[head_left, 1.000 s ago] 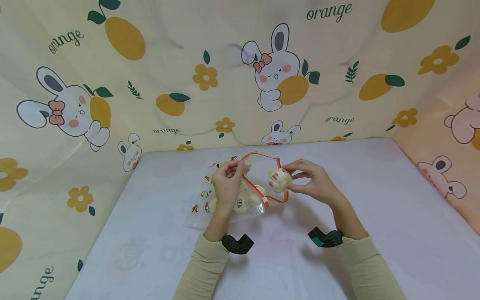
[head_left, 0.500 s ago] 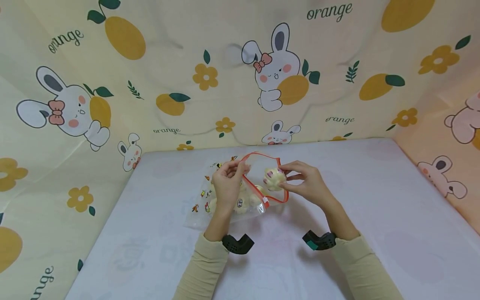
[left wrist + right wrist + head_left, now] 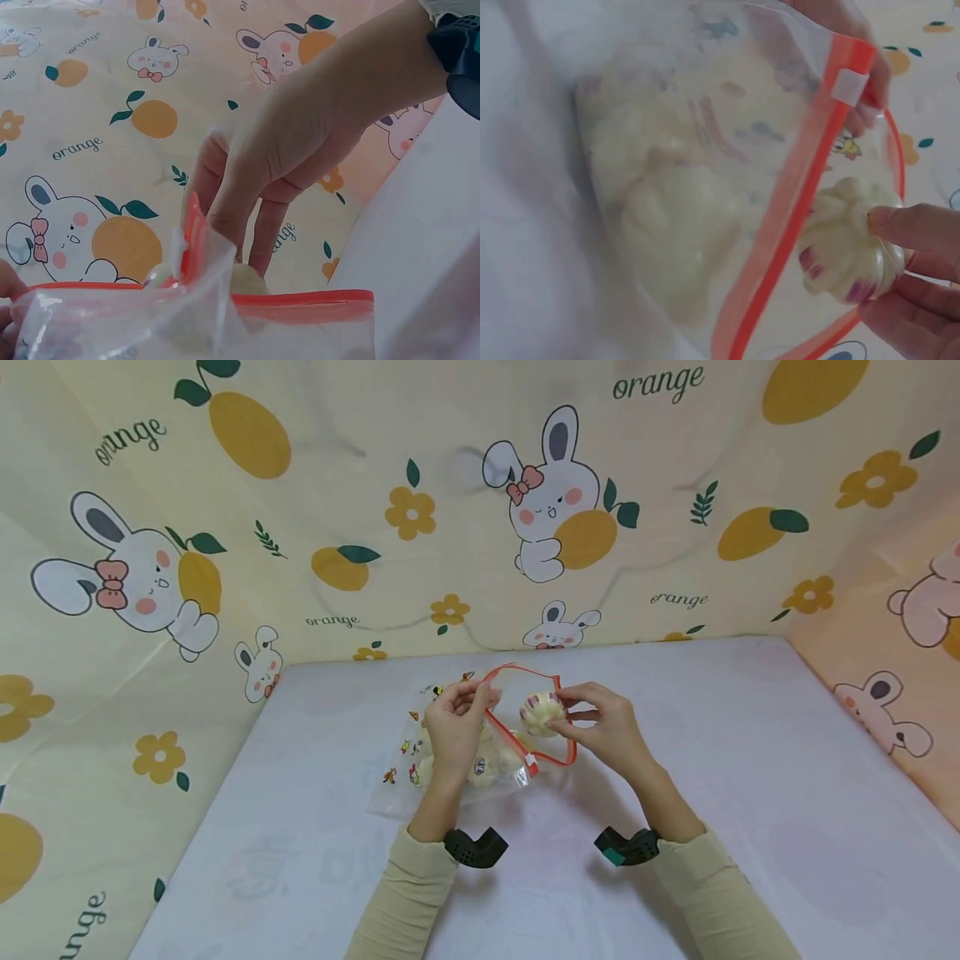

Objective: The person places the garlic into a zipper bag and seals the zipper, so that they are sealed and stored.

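Note:
A clear zip bag with a red zip edge (image 3: 517,746) and small cartoon prints lies on the table, its mouth spread toward the right. My left hand (image 3: 453,731) pinches the mouth's edge. Between thumb and fingers, my right hand (image 3: 603,722) holds a cream-coloured lobed ball (image 3: 540,716) with purple marks, at the bag's opening. The right wrist view shows this lobed ball (image 3: 847,247) just past the red edge and its white slider (image 3: 850,87). Several similar cream pieces (image 3: 675,225) sit inside the bag, blurred through the plastic. In the left wrist view, the zip edge mostly hides the ball.
The bag rests on a white-covered table (image 3: 300,860). A cream cloth (image 3: 450,485) printed with rabbits and oranges hangs behind and at the sides. Each wrist carries a black camera band (image 3: 476,847).
My right hand has moved left with the lobed ball, bringing it from the right side of the bag's mouth further into the opening. The left hand and bag have stayed nearly still.

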Tool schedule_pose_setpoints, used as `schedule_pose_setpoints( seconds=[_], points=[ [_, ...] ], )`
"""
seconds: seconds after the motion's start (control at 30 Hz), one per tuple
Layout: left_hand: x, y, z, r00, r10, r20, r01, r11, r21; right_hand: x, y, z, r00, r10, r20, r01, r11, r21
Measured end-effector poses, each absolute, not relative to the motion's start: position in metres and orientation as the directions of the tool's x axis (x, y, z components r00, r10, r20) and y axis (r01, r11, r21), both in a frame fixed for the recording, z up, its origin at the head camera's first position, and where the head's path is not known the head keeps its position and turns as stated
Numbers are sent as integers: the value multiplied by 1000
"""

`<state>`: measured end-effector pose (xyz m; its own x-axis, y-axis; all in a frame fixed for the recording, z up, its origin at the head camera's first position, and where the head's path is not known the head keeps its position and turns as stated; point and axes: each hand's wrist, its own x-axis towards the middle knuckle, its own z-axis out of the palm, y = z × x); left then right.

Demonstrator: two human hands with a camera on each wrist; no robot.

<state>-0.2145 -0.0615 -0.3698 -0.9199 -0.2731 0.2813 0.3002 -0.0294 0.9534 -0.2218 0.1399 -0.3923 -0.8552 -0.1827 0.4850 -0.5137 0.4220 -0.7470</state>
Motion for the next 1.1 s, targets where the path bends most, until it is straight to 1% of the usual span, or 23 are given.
schedule_pose_setpoints(
  seconds=[0.1, 0.23, 0.4, 0.6, 1.1],
  points=[
    [-215, -62, -370, -919, -271, 286, 304, -25, 952, -221, 135, -394, -847, -151, 510, -520, 438, -733],
    [-215, -62, -372, -919, -266, 292, 310, -30, 950, -218, 127, -394, -855, -124, 504, -496, 482, -722],
    [-215, -62, -371, -919, -262, 295, 315, -37, 948, -216, 120, -394, -861, -148, 488, -483, 542, -688],
    [-216, -62, -372, -914, -260, 311, 330, -31, 944, -217, 119, -395, -860, -186, 475, -495, 527, -691],
    [-215, -59, -373, -914, -255, 316, 325, 5, 946, -217, 129, -399, -877, -206, 434, -473, 523, -709]
  ],
)
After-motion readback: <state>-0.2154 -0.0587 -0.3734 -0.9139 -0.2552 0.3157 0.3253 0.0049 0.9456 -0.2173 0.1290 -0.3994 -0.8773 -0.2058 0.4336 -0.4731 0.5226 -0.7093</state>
